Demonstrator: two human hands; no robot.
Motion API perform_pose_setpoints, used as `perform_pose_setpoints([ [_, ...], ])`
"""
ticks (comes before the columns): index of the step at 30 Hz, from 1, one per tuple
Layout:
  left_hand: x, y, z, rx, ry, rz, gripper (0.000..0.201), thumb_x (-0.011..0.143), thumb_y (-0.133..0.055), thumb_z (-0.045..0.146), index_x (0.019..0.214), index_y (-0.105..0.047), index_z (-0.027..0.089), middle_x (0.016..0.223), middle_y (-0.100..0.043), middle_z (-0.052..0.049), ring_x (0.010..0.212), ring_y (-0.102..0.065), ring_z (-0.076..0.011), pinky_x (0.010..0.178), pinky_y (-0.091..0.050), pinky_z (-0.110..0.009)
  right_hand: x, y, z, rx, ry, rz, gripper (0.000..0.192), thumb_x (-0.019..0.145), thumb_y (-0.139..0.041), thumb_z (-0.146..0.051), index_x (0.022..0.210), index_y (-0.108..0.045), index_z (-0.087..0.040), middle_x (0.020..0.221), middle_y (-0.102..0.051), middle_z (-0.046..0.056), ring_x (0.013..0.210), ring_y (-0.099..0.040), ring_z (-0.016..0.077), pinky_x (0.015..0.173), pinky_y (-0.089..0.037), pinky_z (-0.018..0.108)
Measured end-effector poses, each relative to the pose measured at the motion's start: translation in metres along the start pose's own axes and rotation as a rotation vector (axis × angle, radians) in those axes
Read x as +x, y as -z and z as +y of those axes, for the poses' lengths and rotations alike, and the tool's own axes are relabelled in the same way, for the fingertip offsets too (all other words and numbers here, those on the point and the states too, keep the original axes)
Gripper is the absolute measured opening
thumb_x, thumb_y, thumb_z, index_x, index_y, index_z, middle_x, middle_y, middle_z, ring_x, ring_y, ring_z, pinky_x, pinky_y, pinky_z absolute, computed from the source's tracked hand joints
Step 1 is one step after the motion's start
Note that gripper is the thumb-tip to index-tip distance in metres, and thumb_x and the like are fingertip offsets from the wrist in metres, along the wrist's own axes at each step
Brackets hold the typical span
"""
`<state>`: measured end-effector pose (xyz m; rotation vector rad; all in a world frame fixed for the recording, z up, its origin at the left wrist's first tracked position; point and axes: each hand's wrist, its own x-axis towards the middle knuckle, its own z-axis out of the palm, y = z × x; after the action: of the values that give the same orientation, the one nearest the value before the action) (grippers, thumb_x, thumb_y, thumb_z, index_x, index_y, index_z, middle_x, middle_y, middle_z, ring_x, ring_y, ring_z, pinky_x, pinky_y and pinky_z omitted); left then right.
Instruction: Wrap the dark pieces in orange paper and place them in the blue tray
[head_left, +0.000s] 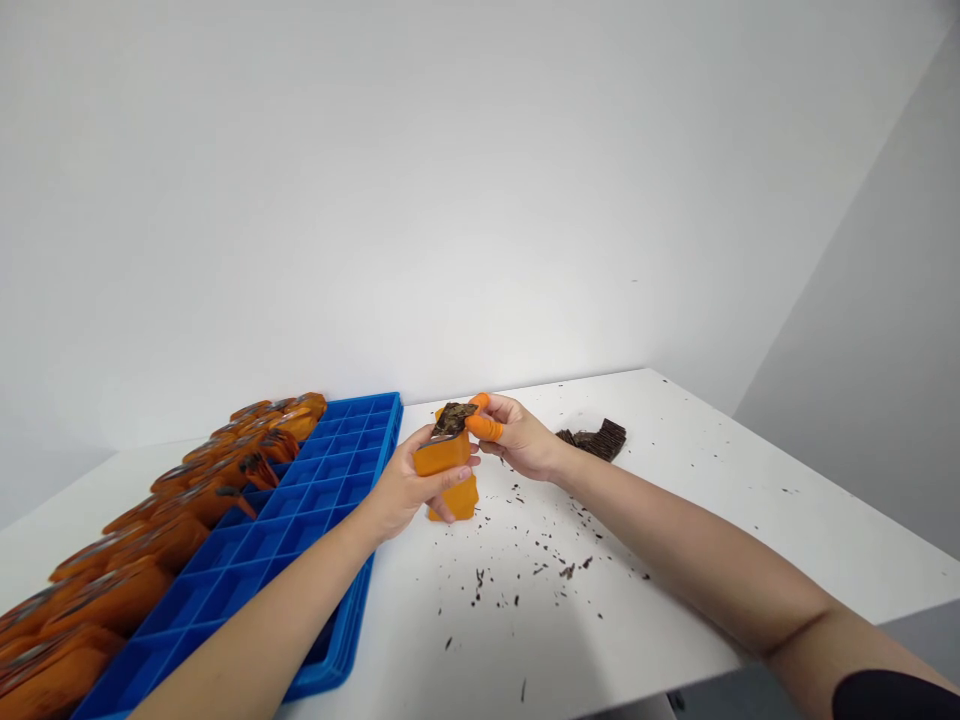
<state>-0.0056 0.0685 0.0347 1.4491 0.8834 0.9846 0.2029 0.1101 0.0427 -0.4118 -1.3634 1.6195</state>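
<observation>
Head view: the left hand (409,490) is wrapped around a small orange plastic holder (444,455), gripping it from the side with the thumb laid along its lower edge; a second orange piece (456,503) shows just under it, touching the white table (712,520), though whether the two are joined I cannot tell. The right hand (517,435), wearing orange rubber finger cots (484,427) on thumb and forefinger, is pinched on a dark brown crumbly flat piece (452,417) that sits at the top of the holder; so the piece lies between both hands, right at the fingertips, above the table's middle.

As for progress, judging from how things lie: the long blue plastic compartment tray (315,500) at the left has its far rows filled with orange holders carrying dark material (225,470), and these run down the tray's left side toward the camera; the near rows beside the left forearm stand unfilled, so a good part appears done and a good part left. A small heap of dark brown flat pieces (596,438) waits on the table just beyond the right wrist, near but apart from it; dark crumbs (540,565) are scattered over the tabletop between the forearms.
</observation>
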Motion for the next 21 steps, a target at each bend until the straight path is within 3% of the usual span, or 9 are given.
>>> perform_pose_setpoints([
  [8,0.001,0.001,-0.003,-0.009,0.017,-0.001,0.065,0.078,-0.092,0.036,0.131,-0.055,0.023,0.128,-0.071,-0.017,0.131,-0.065,-0.0466,0.042,-0.064,-0.03,0.001,0.001,0.004,-0.01,0.005,-0.016,0.044,0.073,-0.093,-0.049,0.091,-0.064,-0.021,0.082,-0.061,-0.002,0.064,-0.046,0.0084,0.056,-0.027,0.025],
  [12,-0.001,-0.001,0.0,-0.012,0.016,0.036,0.071,0.082,-0.088,0.043,0.137,-0.047,0.023,0.128,-0.072,-0.018,0.128,-0.067,-0.045,0.042,-0.064,-0.029,0.001,0.0,-0.001,-0.023,0.02,-0.003,0.044,0.072,-0.094,-0.049,0.089,-0.064,-0.021,0.081,-0.058,-0.003,0.062,-0.039,0.0076,0.055,-0.022,0.025],
  [16,-0.002,-0.002,0.002,0.006,0.021,0.09,0.072,0.087,-0.082,0.052,0.141,-0.042,0.026,0.131,-0.071,-0.019,0.123,-0.07,-0.0425,0.043,-0.065,-0.033,0.001,0.003,-0.021,-0.026,0.074,0.069,0.044,0.072,-0.094,-0.048,0.086,-0.061,-0.022,0.075,-0.049,-0.005,0.061,-0.027,0.0082,0.054,-0.016,0.027],
  [21,0.0,0.001,0.003,0.095,0.038,0.103,0.057,0.094,-0.066,0.066,0.131,-0.052,0.024,0.129,-0.072,-0.016,0.116,-0.074,-0.0381,0.043,-0.064,-0.031,-0.001,0.016,-0.058,-0.065,0.205,0.153,0.045,0.072,-0.093,-0.048,0.083,-0.058,-0.024,0.07,-0.029,-0.007,0.062,-0.016,0.01,0.054,-0.013,0.028],
])
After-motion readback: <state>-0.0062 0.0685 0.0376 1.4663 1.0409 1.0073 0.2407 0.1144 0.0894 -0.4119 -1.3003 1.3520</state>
